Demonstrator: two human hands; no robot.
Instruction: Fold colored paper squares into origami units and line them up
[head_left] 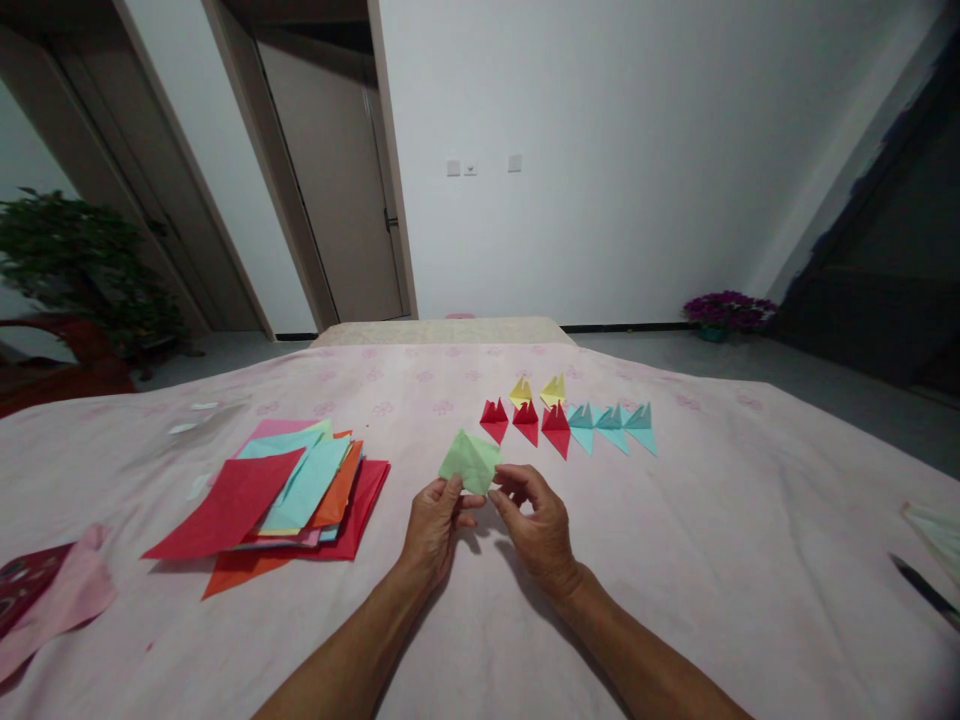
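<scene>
A light green folded paper (470, 460), roughly diamond-shaped with creases, is held above the cloth. My left hand (436, 522) pinches its lower edge between thumb and fingers. At its right corner, the thumb and index finger of my right hand (538, 528) close on the paper's edge. Beyond my hands stand folded paper figures in rows: red ones (556, 430), light blue ones (611, 428) and two yellow ones (553, 390). To the left lies a loose pile of coloured sheets, with a red sheet (225, 505) on top.
A pink patterned cloth (712, 560) covers the table. A dark pen-like object (926, 588) lies at the right edge. Pink fabric (71, 600) and a dark red item (30, 580) lie at the far left. Behind are a wall, a door and purple flowers (729, 310).
</scene>
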